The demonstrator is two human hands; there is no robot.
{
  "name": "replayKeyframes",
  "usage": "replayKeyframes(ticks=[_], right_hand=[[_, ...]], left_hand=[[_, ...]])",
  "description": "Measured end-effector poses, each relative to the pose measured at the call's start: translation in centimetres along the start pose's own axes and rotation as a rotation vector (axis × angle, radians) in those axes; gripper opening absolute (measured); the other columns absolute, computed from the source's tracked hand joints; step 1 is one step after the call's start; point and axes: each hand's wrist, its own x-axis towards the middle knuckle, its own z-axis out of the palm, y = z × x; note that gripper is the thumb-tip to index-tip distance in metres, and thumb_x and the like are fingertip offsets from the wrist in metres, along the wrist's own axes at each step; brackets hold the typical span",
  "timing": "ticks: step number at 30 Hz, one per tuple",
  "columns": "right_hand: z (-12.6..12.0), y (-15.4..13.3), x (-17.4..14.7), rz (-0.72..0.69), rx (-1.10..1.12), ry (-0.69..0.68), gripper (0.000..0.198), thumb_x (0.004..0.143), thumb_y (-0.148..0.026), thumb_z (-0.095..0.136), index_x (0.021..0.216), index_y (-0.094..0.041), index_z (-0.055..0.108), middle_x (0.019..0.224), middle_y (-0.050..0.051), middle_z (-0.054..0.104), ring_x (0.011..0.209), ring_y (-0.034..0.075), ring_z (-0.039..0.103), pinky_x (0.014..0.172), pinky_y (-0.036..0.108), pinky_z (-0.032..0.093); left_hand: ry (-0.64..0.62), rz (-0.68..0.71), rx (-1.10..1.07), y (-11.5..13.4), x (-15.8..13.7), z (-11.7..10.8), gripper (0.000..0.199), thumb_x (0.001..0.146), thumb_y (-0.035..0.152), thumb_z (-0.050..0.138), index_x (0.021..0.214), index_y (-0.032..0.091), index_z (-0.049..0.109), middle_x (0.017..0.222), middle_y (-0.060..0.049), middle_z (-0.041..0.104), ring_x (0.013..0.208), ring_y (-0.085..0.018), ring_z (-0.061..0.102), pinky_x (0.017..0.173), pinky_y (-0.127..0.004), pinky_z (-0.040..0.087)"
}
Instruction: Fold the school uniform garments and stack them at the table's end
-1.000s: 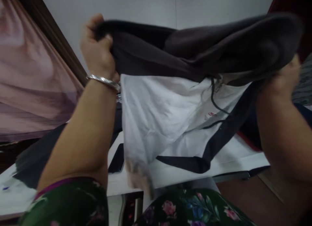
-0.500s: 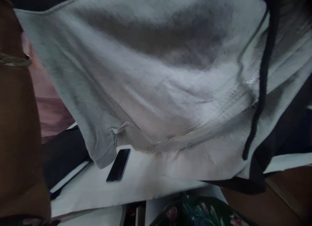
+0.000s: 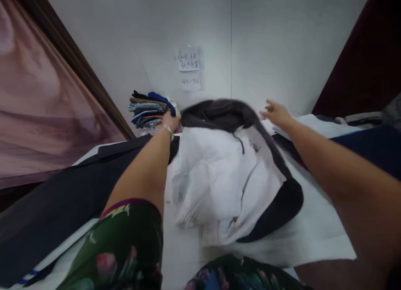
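Note:
A white-and-black hooded jacket [image 3: 216, 173] lies loosely bunched on the white table in front of me, its dark hood [image 3: 221, 112] toward the wall and a dark drawstring on its front. My left hand [image 3: 171, 120] reaches to the far left side of the hood, near the folded stack. Blur hides its fingers, so whether it grips the fabric is unclear. On the other side, my right hand [image 3: 275, 113] is raised just off the hood's right edge, fingers apart and holding nothing.
A stack of folded clothes [image 3: 150, 110] stands by the wall at the back left. Dark garments [image 3: 78, 185] are spread on the left, and navy cloth [image 3: 369, 146] lies on the right. Handwritten paper notes [image 3: 189, 66] hang on the wall. A pink curtain [image 3: 46, 98] hangs at left.
The jacket was held up across the view and has come down onto the table, farther from me. The phone on the table is no longer visible. My right hand is now off the fabric.

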Motion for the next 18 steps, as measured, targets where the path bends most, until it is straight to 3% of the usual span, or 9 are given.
replayKeyframes(ticks=[2,4,7,10,12,14,16,18], right_hand=[[-0.8,4.2,-5.2,0.090,-0.131,-0.135,0.040,0.057,-0.015,0.081,0.095,-0.012,0.070,0.091,0.004,0.072,0.089,0.017,0.065,0.095,0.037,0.044],[-3.3,7.6,-10.4,0.201,-0.176,-0.171,0.024,0.062,-0.023,0.078,0.085,-0.019,0.073,0.090,0.004,0.073,0.094,0.023,0.065,0.097,0.044,0.044],[-8.2,10.6,-16.7,0.287,-0.254,-0.066,0.026,0.060,-0.031,0.078,0.085,-0.024,0.073,0.096,0.006,0.072,0.102,0.029,0.063,0.092,0.045,0.048],[-11.4,10.7,-21.2,0.512,-0.263,-0.018,0.044,0.066,-0.042,0.073,0.106,-0.025,0.068,0.107,0.011,0.069,0.092,0.029,0.066,0.065,0.038,0.057],[-11.7,9.3,-23.7,0.725,-0.181,-0.070,0.061,0.069,-0.049,0.069,0.124,-0.026,0.057,0.108,0.013,0.068,0.081,0.028,0.069,0.051,0.034,0.056],[-10.7,7.6,-26.1,0.864,-0.061,-0.187,0.070,0.071,-0.051,0.068,0.133,-0.029,0.046,0.108,0.012,0.068,0.076,0.027,0.070,0.048,0.033,0.055],[-9.0,6.4,-28.1,0.873,0.065,-0.289,0.069,0.071,-0.046,0.070,0.133,-0.033,0.044,0.110,0.008,0.068,0.076,0.026,0.070,0.049,0.033,0.055],[-7.5,6.0,-28.8,0.808,0.187,-0.289,0.064,0.067,-0.036,0.074,0.126,-0.033,0.049,0.106,0.004,0.069,0.076,0.024,0.069,0.049,0.032,0.055]], left_hand=[[-0.152,-0.142,0.099,-3.8,-4.9,1.8,0.027,0.078,0.018,0.065,0.098,0.002,0.060,0.113,-0.021,0.064,0.109,-0.026,0.058,0.099,-0.038,0.039],[-0.271,-0.238,0.175,-6.8,-9.8,2.1,0.028,0.079,0.022,0.063,0.101,0.006,0.063,0.118,-0.019,0.063,0.114,-0.026,0.056,0.100,-0.034,0.038],[-0.403,-0.334,0.263,-9.5,-15.7,1.0,0.037,0.077,0.027,0.062,0.109,0.009,0.062,0.122,-0.017,0.061,0.114,-0.026,0.056,0.097,-0.032,0.040],[-0.512,-0.363,0.392,-10.9,-18.7,-0.1,0.053,0.076,0.037,0.063,0.121,0.010,0.055,0.126,-0.018,0.058,0.116,-0.028,0.054,0.094,-0.032,0.041],[-0.574,-0.368,0.496,-11.4,-19.3,-0.5,0.060,0.076,0.043,0.061,0.125,0.010,0.050,0.125,-0.018,0.058,0.115,-0.029,0.055,0.089,-0.032,0.043],[-0.610,-0.372,0.561,-11.6,-19.3,-0.5,0.057,0.077,0.044,0.058,0.123,0.009,0.051,0.121,-0.019,0.060,0.111,-0.029,0.058,0.084,-0.031,0.044],[-0.632,-0.372,0.588,-11.5,-19.0,-0.4,0.049,0.078,0.040,0.057,0.116,0.010,0.056,0.117,-0.019,0.063,0.109,-0.029,0.059,0.082,-0.031,0.045],[-0.645,-0.376,0.598,-11.1,-18.6,-0.3,0.039,0.075,0.034,0.060,0.106,0.010,0.062,0.112,-0.020,0.065,0.105,-0.030,0.061,0.080,-0.031,0.045]])
